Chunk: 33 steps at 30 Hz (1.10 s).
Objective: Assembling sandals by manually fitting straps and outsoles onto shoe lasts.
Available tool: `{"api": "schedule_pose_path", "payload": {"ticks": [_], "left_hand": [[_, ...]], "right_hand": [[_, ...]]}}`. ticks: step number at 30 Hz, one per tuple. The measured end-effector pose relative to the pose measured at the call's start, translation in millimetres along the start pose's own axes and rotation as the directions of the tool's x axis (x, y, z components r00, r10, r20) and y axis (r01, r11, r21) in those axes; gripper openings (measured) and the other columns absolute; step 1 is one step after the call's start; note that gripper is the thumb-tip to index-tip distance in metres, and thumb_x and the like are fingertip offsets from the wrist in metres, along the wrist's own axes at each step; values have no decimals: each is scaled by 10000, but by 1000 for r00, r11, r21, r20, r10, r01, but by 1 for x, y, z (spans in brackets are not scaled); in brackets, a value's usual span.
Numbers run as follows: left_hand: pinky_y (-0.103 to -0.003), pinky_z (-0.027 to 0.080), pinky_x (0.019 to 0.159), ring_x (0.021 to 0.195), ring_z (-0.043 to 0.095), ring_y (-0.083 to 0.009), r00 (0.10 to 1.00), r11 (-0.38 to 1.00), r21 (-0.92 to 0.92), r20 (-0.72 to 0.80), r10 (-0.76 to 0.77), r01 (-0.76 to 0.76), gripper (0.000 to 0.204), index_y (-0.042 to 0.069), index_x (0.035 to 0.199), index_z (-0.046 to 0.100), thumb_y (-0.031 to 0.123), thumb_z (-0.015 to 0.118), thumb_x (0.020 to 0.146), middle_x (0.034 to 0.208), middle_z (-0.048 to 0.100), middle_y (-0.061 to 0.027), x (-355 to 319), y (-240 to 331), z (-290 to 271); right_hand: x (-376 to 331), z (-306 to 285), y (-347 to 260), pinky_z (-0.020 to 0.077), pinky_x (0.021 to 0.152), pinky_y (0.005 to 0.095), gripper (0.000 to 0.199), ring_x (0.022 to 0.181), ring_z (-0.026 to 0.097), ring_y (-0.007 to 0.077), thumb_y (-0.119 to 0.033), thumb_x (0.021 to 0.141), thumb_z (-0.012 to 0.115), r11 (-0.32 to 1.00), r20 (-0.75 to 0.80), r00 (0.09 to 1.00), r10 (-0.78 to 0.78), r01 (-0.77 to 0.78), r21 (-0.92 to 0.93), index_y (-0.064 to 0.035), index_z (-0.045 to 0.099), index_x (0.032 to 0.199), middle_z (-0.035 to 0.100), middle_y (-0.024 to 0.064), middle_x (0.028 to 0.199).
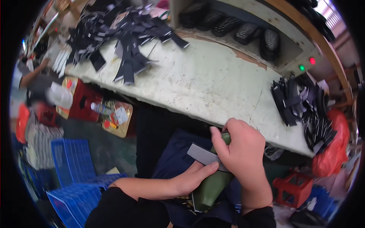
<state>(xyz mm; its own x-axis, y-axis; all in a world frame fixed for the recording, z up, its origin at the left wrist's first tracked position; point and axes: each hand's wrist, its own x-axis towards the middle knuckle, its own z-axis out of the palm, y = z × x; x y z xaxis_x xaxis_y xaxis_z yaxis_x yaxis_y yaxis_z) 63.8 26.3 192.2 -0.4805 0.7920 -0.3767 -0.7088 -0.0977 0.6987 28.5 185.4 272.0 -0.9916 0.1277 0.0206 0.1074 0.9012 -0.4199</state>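
Observation:
A green shoe last (210, 190) lies tilted over my lap, below the table's near edge. Across it runs a grey textured strap (202, 155) with a dark edge, one end sticking out to the left. My left hand (194, 178) is closed at the last's left side, its thumb pressing by the strap; its other fingers are hidden underneath. At the far end of the last, my right hand (243, 146) curls round it, fingertips partly hidden.
A pale worktable (213, 79) bears a heap of black straps (129, 38) at left and more black strips (300, 100) at right. Dark studded soles (247, 33) sit in a shelf-like box. Blue crates (74, 159), a red stool (292, 188) and a person (34, 76) are around.

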Motion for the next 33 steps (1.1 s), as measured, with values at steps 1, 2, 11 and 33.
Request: {"api": "schedule_pose_path", "payload": {"ticks": [1, 2, 11, 33], "left_hand": [[-394, 358, 1156, 1374, 458, -268, 1000, 998, 53, -1, -31, 31, 685, 33, 1548, 299, 523, 338, 1072, 1522, 429, -151, 0, -1, -2], [-392, 328, 1171, 1409, 411, -274, 998, 992, 109, -2, -66, 65, 687, 29, 1549, 295, 522, 334, 1073, 1532, 415, -156, 1, -2, -5], [-406, 169, 1231, 1498, 147, -362, 1000, 908, 419, -21, 22, -11, 705, -6, 1541, 302, 504, 392, 1064, 1521, 333, -219, 3, -3, -12], [-386, 349, 496, 524, 463, -274, 751, 606, 444, 403, 523, -660, 359, 38, 689, 477, 186, 664, 957, 623, 435, -80, 2, 17, -31]], "right_hand": [[-1, 4, 2, 456, 589, 401, 259, 638, 576, 332, -225, 822, 744, 996, -21, 996, -85, 84, -2, -8, 613, 874, 597, 168, 751], [-3, 8, 4, 448, 580, 403, 242, 626, 569, 337, -205, 826, 733, 996, -51, 997, -57, 61, 67, -3, 601, 842, 582, 171, 726], [-5, 23, 12, 435, 558, 406, 208, 589, 545, 322, -142, 820, 708, 999, -166, 986, 30, -24, 42, -8, 568, 744, 553, 145, 671], [-30, 29, 41, 358, 561, 284, 176, 587, 475, 177, -19, 768, 645, 693, -201, 974, -100, 213, 689, -21, 494, 678, 514, 66, 648]]}}
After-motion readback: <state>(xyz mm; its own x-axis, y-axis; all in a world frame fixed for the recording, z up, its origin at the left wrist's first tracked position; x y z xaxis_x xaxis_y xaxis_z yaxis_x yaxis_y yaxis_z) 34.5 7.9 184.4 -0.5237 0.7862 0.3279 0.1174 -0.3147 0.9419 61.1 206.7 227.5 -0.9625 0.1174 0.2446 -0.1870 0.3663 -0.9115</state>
